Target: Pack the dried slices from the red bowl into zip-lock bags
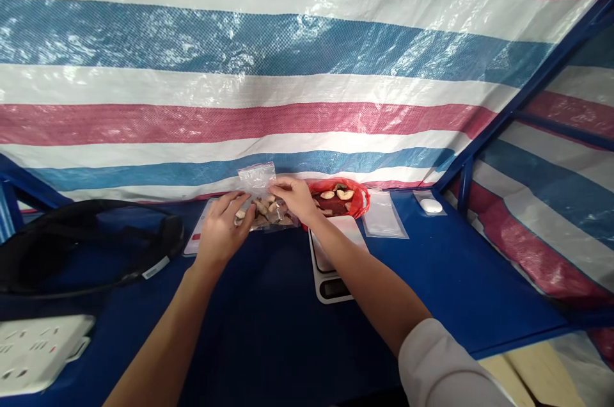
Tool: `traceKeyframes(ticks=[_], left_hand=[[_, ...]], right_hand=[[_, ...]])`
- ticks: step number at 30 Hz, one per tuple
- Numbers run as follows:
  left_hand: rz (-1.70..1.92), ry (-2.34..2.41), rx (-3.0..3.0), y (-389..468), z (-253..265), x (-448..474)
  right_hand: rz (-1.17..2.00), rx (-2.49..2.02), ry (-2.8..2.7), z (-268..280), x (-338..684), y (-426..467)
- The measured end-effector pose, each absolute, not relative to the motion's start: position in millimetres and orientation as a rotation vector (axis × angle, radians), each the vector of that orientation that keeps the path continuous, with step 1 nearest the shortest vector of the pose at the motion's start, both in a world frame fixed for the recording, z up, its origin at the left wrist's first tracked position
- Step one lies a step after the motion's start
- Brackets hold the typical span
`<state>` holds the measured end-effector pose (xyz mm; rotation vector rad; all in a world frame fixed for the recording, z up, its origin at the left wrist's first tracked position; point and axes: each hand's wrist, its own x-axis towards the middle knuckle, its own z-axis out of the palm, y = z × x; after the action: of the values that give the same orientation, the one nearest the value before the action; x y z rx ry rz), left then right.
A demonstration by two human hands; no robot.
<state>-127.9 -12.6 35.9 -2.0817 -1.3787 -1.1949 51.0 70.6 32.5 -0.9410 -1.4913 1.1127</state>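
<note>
A small clear zip-lock bag [258, 178] stands upright near the back of the blue table, its top edge toward the striped sheet. My right hand [294, 198] pinches its right side between thumb and fingers. On the left side, the curled fingers and thumb of my left hand [221, 228] close on the bag's edge. Pale dried slices [263, 208] lie low between my hands, in clear plastic; whether they are all in this one bag I cannot tell. Just right of my right hand sits an open red plastic bag [363, 202] with dried slices [343, 194] in it.
Under my right forearm is a white kitchen scale [322, 276]. Flat clear bags [384, 215] and a small bag with a white oval item [431, 205] lie to the right. At left are a black strapped headset [158, 247], a power strip [41, 352] and a white card [194, 240].
</note>
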Motion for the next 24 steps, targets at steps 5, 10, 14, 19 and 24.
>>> traceKeyframes(ticks=[5, 10, 14, 19, 24], left_hand=[[-1.091, -1.450, -2.136, -4.9, 39.2, -135.2], [-0.992, -1.557, -2.253, 4.3, 28.0, -142.3], [-0.911, -1.593, -2.315, 11.4, 13.2, -147.0], [-0.845, -1.595, -2.383, 19.4, 4.0, -150.6], [-0.838, -1.555, -2.414, 22.4, 2.7, -151.5]], right_hand=[[1.106, -0.978, -1.554, 31.5, 22.7, 85.2], [1.044, -1.037, -1.692, 30.9, 9.9, 90.7], [0.926, -1.075, -1.833, 33.6, 19.4, 88.0], [0.599, -1.177, -2.084, 37.7, 46.8, 68.5], [0.224, -1.075, -2.420, 25.0, 62.2, 39.7]])
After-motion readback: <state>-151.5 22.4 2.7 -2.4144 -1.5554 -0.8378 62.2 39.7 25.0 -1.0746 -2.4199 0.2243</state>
